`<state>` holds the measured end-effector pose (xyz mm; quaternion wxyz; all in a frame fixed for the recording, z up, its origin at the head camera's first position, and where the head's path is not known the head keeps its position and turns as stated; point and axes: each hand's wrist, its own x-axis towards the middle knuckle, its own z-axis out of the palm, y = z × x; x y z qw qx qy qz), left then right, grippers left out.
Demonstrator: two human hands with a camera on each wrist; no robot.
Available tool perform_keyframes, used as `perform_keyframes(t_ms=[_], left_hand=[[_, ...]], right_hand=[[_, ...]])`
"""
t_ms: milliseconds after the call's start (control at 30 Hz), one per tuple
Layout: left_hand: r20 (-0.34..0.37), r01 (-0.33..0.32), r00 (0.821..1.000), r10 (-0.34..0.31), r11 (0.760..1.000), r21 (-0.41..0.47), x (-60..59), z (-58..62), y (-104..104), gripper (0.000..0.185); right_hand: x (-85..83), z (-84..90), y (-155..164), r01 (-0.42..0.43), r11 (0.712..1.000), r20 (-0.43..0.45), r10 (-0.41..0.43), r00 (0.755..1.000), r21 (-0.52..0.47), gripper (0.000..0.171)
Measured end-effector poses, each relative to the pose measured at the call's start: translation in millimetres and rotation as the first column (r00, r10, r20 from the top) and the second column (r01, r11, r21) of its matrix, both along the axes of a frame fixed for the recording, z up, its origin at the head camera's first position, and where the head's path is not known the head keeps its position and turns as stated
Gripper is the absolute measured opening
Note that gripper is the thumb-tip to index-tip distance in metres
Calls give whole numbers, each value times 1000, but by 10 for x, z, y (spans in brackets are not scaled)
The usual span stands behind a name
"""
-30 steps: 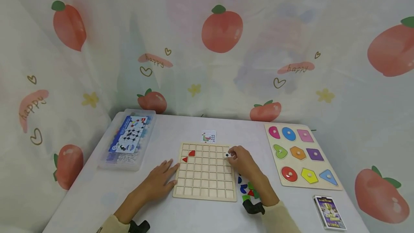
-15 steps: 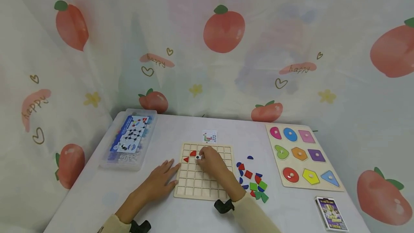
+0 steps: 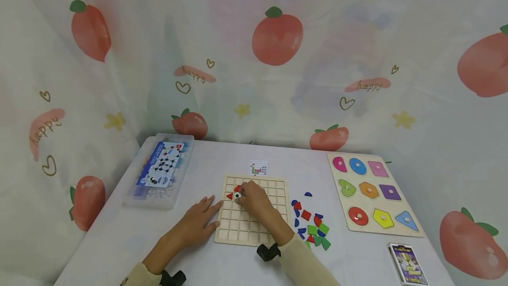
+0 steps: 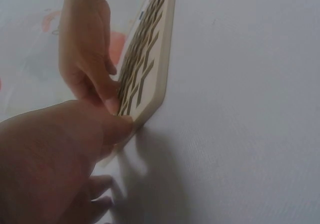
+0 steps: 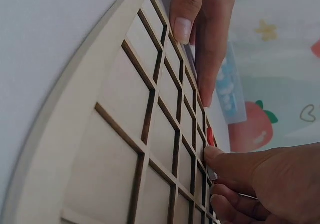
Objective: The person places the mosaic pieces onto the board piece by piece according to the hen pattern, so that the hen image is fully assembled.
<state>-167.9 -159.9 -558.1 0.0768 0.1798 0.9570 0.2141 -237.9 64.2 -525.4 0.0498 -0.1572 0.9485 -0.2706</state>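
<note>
A wooden grid board (image 3: 233, 224) lies flat on the white table. Near its upper left, my right hand (image 3: 259, 202) pinches a white tile with a black dot (image 3: 237, 195), beside a red triangle (image 3: 229, 196) and a red curved-edge piece (image 3: 237, 187) set in cells. In the right wrist view, the thumb and fingers of the right hand (image 5: 280, 179) are down at the grid, largely covering the tile. My left hand (image 3: 197, 220) rests at the board's left edge with fingers extended; the left wrist view has its thumb (image 4: 117, 128) touching the rim.
Loose red, green and blue pieces (image 3: 312, 229) lie right of the board. A small pattern card (image 3: 259, 168) sits behind it. At left is a clear plastic case (image 3: 162, 171); at right, a shape puzzle board (image 3: 373, 206) and a card box (image 3: 407, 264).
My right hand has carried the dotted white tile from the board's right side leftward to the cell beside the red triangle. The left hand has stayed at the board's edge.
</note>
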Motion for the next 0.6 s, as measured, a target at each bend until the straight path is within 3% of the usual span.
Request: perform_keyframes(t_ms=[600], left_hand=[[5, 6, 1000, -6, 1000, 6, 12, 38, 11, 63]], right_hand=[[55, -38, -22, -15, 1000, -77, 14, 997, -7, 11]])
